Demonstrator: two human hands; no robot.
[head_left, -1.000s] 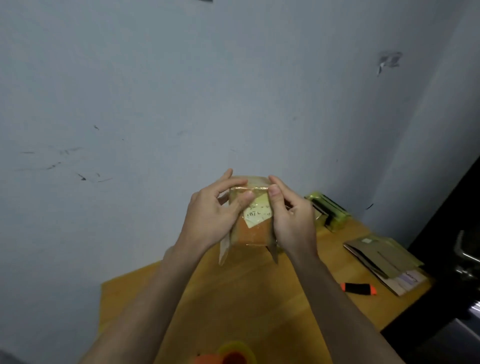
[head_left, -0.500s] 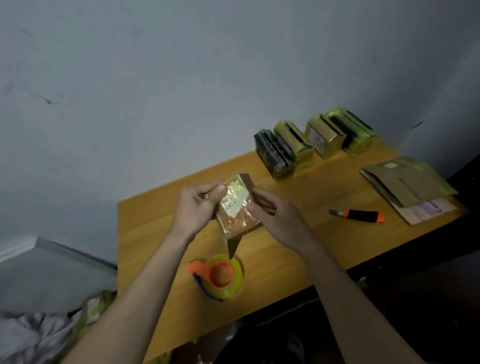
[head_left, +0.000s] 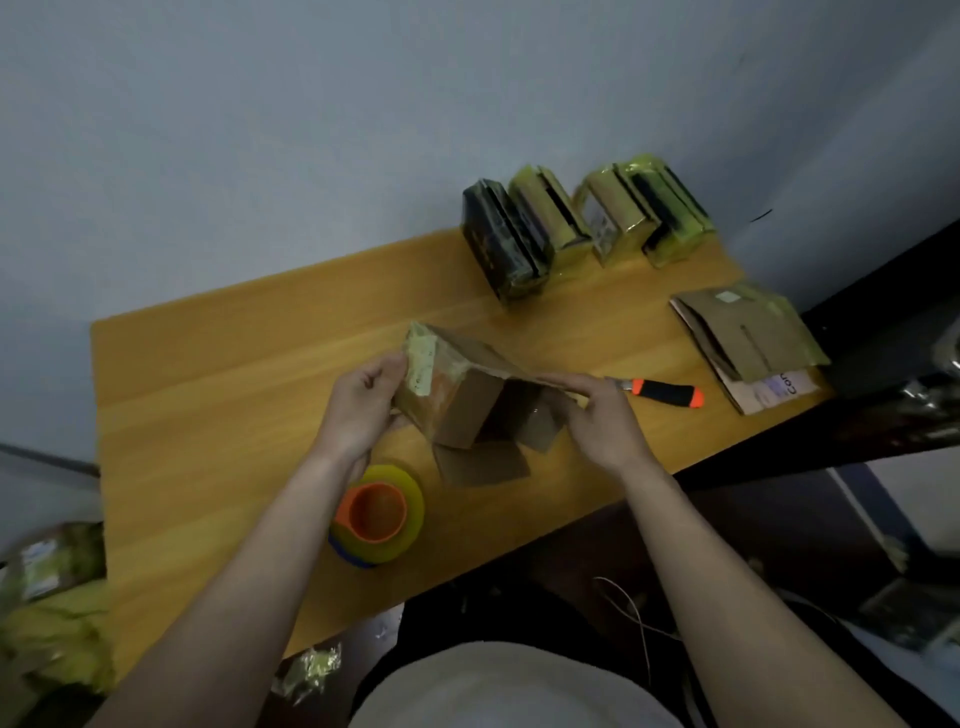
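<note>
Above the middle of the yellow-orange wooden surface (head_left: 208, 395), a small brown cardboard box (head_left: 457, 410) was held tilted. Its closed end was wrapped in glossy yellowish tape and bore a pale label, and its other end gaped dark, with loose brown flaps hanging. The left hand (head_left: 358, 410) gripped the taped end with its fingers curled round it, while the right hand (head_left: 602, 421) pinched the long upper flap's edge between thumb and fingers.

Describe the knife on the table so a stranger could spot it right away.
On the wooden table, look right of the right hand, before the flattened cardboard stack. The knife lies flat there, the only thing with an orange-and-black handle.
</note>
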